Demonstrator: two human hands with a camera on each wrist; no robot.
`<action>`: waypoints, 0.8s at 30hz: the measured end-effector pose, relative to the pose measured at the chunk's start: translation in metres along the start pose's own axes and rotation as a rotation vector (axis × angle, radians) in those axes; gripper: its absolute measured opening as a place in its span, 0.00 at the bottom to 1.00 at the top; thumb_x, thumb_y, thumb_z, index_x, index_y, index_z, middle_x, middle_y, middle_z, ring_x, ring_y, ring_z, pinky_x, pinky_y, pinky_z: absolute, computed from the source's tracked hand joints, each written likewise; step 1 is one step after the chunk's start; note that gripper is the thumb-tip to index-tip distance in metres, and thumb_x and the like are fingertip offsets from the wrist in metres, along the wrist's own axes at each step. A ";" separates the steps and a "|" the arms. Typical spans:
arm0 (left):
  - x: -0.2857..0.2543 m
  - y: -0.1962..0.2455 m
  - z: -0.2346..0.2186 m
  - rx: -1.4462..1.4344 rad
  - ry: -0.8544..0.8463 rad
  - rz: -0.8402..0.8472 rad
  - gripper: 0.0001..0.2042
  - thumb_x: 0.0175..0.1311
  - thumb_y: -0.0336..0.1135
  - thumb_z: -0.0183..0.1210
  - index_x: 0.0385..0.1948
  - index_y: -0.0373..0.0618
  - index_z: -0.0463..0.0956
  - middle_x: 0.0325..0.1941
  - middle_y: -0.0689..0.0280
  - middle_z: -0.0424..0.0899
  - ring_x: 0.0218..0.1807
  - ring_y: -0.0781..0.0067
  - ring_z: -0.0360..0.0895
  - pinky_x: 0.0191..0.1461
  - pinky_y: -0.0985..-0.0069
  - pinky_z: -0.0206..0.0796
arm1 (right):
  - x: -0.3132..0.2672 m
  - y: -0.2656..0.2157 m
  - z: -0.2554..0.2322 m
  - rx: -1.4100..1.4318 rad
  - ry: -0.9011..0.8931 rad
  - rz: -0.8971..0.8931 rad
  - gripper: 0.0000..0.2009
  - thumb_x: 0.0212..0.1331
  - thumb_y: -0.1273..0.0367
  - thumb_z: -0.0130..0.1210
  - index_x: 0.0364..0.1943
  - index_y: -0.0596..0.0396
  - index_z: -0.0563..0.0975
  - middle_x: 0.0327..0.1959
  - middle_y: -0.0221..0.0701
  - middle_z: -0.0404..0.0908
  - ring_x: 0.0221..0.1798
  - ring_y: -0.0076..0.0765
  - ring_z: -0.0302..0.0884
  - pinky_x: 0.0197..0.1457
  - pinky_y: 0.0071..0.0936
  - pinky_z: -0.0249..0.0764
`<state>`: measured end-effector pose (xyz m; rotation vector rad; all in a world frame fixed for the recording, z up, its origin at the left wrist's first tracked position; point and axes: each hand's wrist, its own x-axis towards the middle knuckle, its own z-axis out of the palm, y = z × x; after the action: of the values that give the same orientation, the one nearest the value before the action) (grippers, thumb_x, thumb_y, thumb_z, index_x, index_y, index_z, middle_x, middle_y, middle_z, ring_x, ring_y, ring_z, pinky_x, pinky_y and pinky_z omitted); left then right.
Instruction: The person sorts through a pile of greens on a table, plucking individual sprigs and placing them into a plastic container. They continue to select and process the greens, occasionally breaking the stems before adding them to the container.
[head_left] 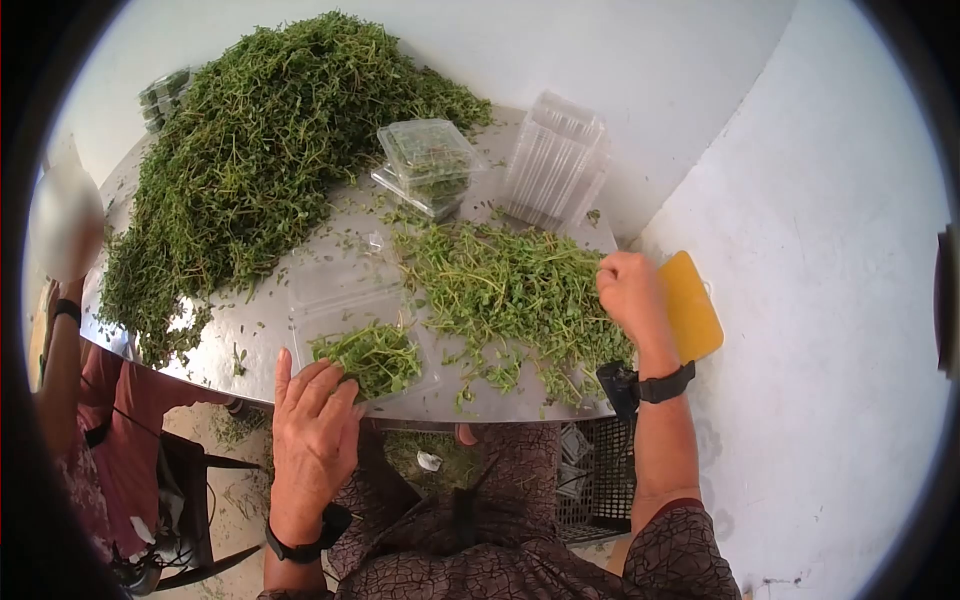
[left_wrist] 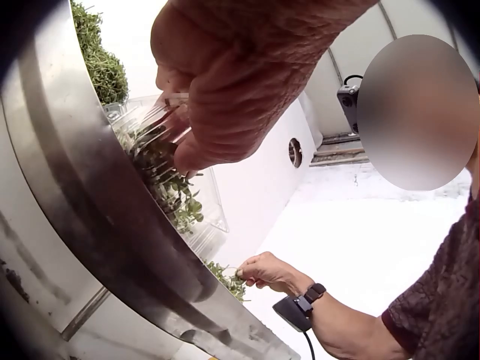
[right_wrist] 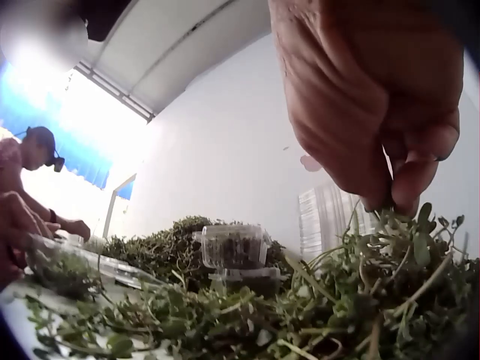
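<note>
In the head view my left hand [head_left: 315, 430] is at the near side of an opened clear plastic clamshell box [head_left: 345, 285]. Its fingers reach onto a small heap of leafy green sprigs [head_left: 375, 360] inside; the left wrist view shows fingers and thumb down among the leaves, the fingertips partly hidden. My right hand [head_left: 635, 300] is over the right end of a loose pile of the same greens [head_left: 500, 285]. In the right wrist view its thumb and finger pinch stems [right_wrist: 390, 214] at the top of that pile.
A large mound of greens [head_left: 270, 140] covers the metal table's [head_left: 245, 325] back left. Filled clamshells [head_left: 430, 165] and a stack of nested clear boxes [head_left: 555, 160] stand behind the pile. A yellow board [head_left: 690, 305] is by the right wall. Another person's arm [head_left: 60, 340] is at left.
</note>
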<state>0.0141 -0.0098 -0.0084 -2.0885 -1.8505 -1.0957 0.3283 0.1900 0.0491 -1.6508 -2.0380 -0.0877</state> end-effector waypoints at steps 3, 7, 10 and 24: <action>0.000 -0.001 0.001 0.005 0.008 0.005 0.14 0.45 0.20 0.64 0.37 0.36 0.80 0.44 0.55 0.81 0.55 0.52 0.77 0.76 0.43 0.50 | -0.001 -0.005 -0.014 0.212 0.107 0.058 0.05 0.53 0.72 0.56 0.27 0.58 0.81 0.23 0.43 0.80 0.26 0.47 0.79 0.33 0.39 0.74; 0.000 -0.002 0.000 0.013 0.002 0.025 0.15 0.45 0.20 0.64 0.39 0.37 0.79 0.46 0.56 0.80 0.57 0.53 0.76 0.76 0.44 0.49 | -0.005 -0.026 -0.033 0.620 0.126 0.173 0.07 0.59 0.72 0.55 0.34 0.64 0.80 0.21 0.31 0.79 0.23 0.25 0.78 0.29 0.25 0.71; -0.002 -0.004 0.001 0.022 -0.008 0.039 0.17 0.46 0.21 0.65 0.41 0.38 0.79 0.48 0.57 0.79 0.58 0.54 0.75 0.76 0.44 0.49 | -0.007 -0.036 -0.043 0.624 0.058 0.175 0.08 0.62 0.74 0.54 0.38 0.68 0.79 0.23 0.28 0.79 0.25 0.21 0.79 0.28 0.20 0.69; 0.015 0.026 -0.028 -0.399 0.026 0.093 0.24 0.54 0.31 0.65 0.56 0.37 0.74 0.62 0.49 0.76 0.65 0.47 0.72 0.73 0.49 0.56 | -0.050 -0.074 -0.041 0.968 -0.028 0.039 0.07 0.62 0.76 0.55 0.41 0.65 0.80 0.29 0.30 0.83 0.30 0.21 0.82 0.30 0.18 0.73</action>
<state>0.0258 -0.0187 0.0298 -2.3202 -1.6069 -1.5651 0.2800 0.1107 0.0829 -1.0484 -1.6234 0.8072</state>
